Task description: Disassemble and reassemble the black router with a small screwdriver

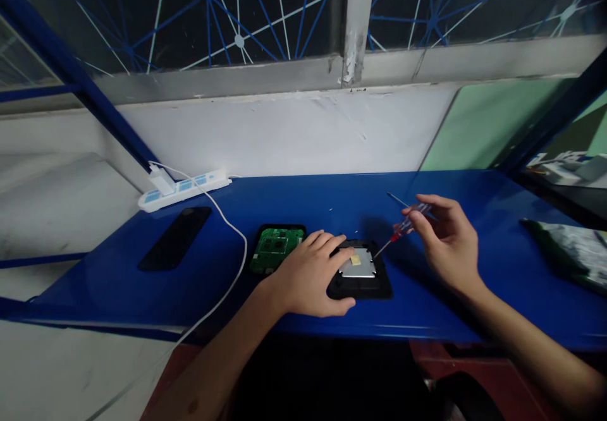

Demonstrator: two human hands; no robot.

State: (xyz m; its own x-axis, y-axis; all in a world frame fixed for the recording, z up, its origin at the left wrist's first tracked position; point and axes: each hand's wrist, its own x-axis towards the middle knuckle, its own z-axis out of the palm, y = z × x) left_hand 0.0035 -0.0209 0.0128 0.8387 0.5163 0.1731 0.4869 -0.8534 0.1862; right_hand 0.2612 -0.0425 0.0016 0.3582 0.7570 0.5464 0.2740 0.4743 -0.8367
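Observation:
My right hand (448,237) grips a screwdriver (406,223) by its clear handle with a red collar. Its tip meets the right edge of a silver metal plate (363,270) that bears a small yellowish square pad (355,260). The plate sits in a black plastic housing (374,289) lying on the table. My left hand (315,275) lies over the housing's left side with its fingers stretched out, hiding that part. Just left of it is a black casing half with a green circuit board (276,249), partly covered by the hand.
A second thin screwdriver shaft (397,199) lies behind my right hand. At the left are a black phone-like slab (175,237) and a white power strip (190,190) with a trailing white cable (244,244). A silvery bag (573,250) lies at the right of the blue table (308,196).

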